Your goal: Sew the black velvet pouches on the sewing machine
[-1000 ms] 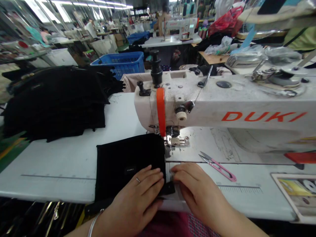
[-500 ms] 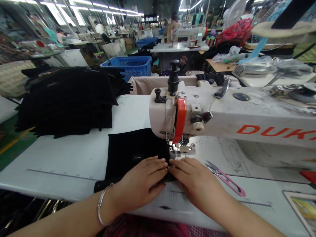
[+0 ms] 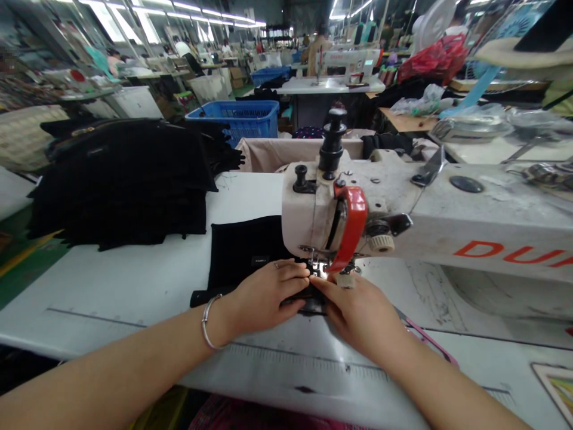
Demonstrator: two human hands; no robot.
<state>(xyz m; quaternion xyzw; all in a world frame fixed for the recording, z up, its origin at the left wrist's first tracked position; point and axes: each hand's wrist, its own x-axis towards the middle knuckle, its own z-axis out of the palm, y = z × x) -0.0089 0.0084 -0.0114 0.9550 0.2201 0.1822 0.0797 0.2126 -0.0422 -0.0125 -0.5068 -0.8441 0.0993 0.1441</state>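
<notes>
A black fabric piece [image 3: 242, 245] with a small dark label lies on the sewing table, its right part under the head of a white sewing machine [image 3: 430, 209]. My left hand [image 3: 268, 295] rests on the fabric's near edge, fingers stretched out flat, with a ring and a bracelet on that arm. At the presser foot [image 3: 320, 269], my right hand [image 3: 358, 301] lies with fingers extended, its index fingertip on the fabric's right edge. Part of the right fingers is hidden behind the foot. Pink-handled thread snips [image 3: 432, 343] lie partly covered by my right forearm.
A tall stack of black fabric pieces [image 3: 120, 179] stands on the table's left. Behind the table are a blue crate [image 3: 242, 116] and a beige cloth-lined bin [image 3: 264, 154]. Another sewing machine [image 3: 344, 58] stands farther back. A framed card [image 3: 553, 382] lies at the right front.
Both hands and the black fabric have moved away from me, and the fabric's edge is now farther under the presser foot. My right forearm now covers part of the snips. The view has shifted slightly.
</notes>
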